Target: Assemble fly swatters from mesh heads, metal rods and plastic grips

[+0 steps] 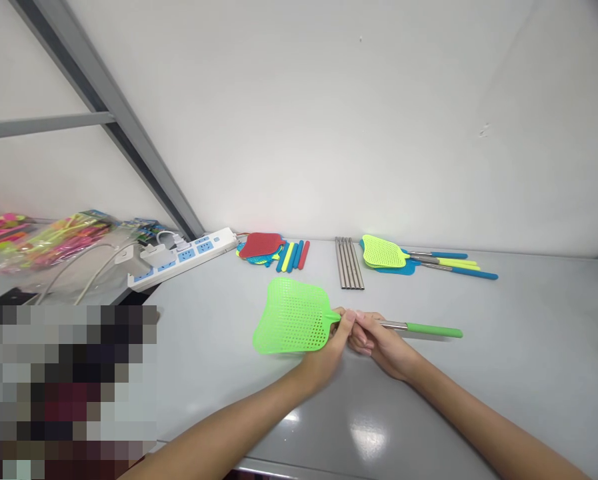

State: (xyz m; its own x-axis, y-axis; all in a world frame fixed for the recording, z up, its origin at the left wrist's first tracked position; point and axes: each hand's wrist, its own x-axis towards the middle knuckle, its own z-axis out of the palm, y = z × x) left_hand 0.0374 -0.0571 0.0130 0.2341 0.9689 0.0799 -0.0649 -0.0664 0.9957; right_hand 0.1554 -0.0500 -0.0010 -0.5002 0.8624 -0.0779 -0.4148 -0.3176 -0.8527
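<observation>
A green fly swatter [293, 317] is held level above the grey table, its perforated head to the left and its green grip to the right. My left hand [333, 340] pinches the neck just behind the head. Right beside it, my right hand [379, 337] is closed round the metal shaft, its fingertips close to the left thumb. The shaft under the fingers is hidden. Behind the hands lie several bare metal tubes [349, 263] in a row. Left of these rest several coloured grips [293, 256] and a stack of red and blue swatter heads [263, 247].
Back right, swatters with handles lie in a pile, a yellow one [383, 252] on top. A white power strip [183, 259] with plugs and cables stands at the left. Beyond it are bagged coloured swatters [73, 237]. A grey metal frame [143, 147] rises before the wall.
</observation>
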